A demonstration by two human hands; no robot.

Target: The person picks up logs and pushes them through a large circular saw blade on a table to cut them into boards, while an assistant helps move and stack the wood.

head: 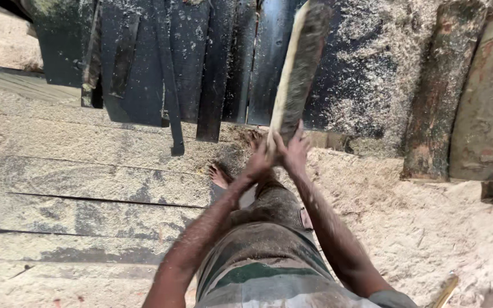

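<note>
Hands meet at the lower end of a rough wooden slab [298, 68]. I see my left hand [259, 159] and my right hand [295, 151] both wrapped tight around it, side by side. Slab stands nearly upright, tilted slightly right, over the far edge of the sawdust-covered planks [87, 182]. Dark metal plates [161, 57] behind it; rusty curved bars [463, 97] at right; bare foot [219, 175] below.
</note>
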